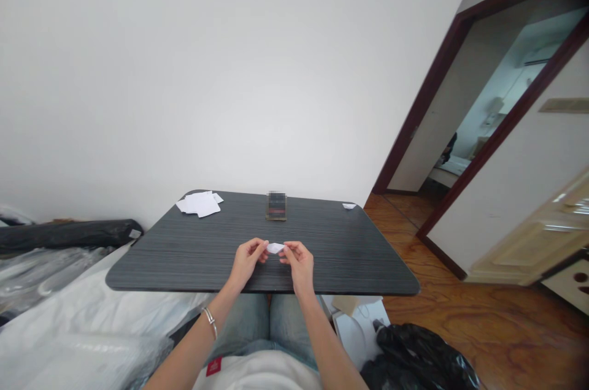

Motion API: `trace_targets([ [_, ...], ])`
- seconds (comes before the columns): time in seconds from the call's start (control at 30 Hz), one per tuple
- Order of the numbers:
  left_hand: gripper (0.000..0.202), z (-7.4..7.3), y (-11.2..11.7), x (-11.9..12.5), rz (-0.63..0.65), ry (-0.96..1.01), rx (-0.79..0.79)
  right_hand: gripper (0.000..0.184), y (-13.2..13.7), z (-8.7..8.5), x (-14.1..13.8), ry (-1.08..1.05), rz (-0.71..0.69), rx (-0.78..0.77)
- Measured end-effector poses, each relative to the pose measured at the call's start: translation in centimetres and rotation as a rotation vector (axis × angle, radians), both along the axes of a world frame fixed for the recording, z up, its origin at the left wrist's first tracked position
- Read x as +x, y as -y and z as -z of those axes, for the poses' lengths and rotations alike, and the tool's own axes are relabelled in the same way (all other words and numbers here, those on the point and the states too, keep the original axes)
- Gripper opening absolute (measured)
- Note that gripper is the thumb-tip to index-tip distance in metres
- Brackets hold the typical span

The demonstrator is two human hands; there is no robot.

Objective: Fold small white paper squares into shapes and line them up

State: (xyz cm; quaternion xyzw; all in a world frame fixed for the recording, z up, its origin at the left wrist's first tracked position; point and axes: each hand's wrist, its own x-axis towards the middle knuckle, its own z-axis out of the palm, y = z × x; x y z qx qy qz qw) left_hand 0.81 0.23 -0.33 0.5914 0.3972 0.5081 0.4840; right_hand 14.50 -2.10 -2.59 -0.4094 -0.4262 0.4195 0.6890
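A small folded piece of white paper point(275, 248) is held up between both hands, above the near middle of the dark table point(184, 261). My left hand point(251, 257) pinches its left end between thumb and fingers. The right end is pinched by my right hand point(299, 261). A folded white paper boat point(349, 206) sits at the table's far right corner. Loose sheets of white paper point(200, 203) lie in an uneven pile at the far left.
A phone-like device point(277, 206) with a blurred screen stands at the table's back middle, near the white wall point(276, 71). A black plastic bag point(418, 356) and a white box point(356, 328) are on the floor at right. White bedding point(83, 310) lies left.
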Motion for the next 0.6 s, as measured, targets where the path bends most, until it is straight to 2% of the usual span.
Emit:
trace_targets([
  [0.23, 0.028, 0.07, -0.03, -0.02, 0.003, -0.011, -0.008, 0.016, -0.04, 0.14, 0.06, 0.013, -0.002, 0.023],
  [0.5, 0.034, 0.4, -0.2, -0.12, -0.044, -0.015, -0.002, 0.017, -0.2, 0.26, 0.13, 0.049, 0.03, 0.013],
  [0.6, 0.031, 0.47, -0.26, -0.08, -0.025, -0.011, -0.006, 0.017, -0.37, 0.45, 0.12, 0.057, 0.033, 0.002],
])
